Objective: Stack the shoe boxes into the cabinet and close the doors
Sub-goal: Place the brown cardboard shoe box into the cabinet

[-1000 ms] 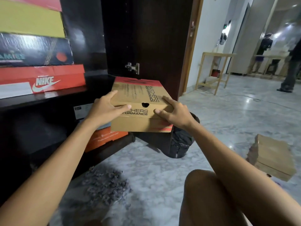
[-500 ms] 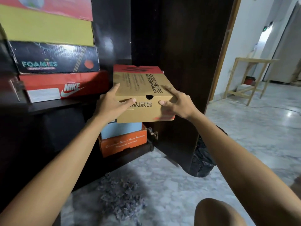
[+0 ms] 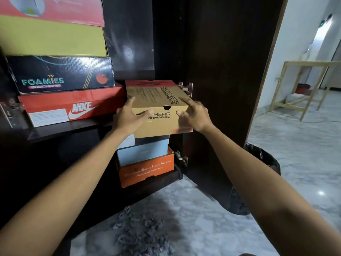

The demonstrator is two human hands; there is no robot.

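A tan Skechers shoe box with a red far end is held at its near end between my left hand and my right hand. It sits on top of a pale blue box, which rests on an orange box in the right side of the dark cabinet. On the shelf to the left lie a red Nike box, a black Foamies box, a yellow box and a pink one. The cabinet's right door stands open.
A black bin bag sits behind the open door. A grey shaggy mat lies on the marble floor below the cabinet. A wooden table frame stands at the right by the white wall.
Both hands have carried the tan box forward and deeper into the cabinet, onto the pale blue box. The view has moved closer to the cabinet.
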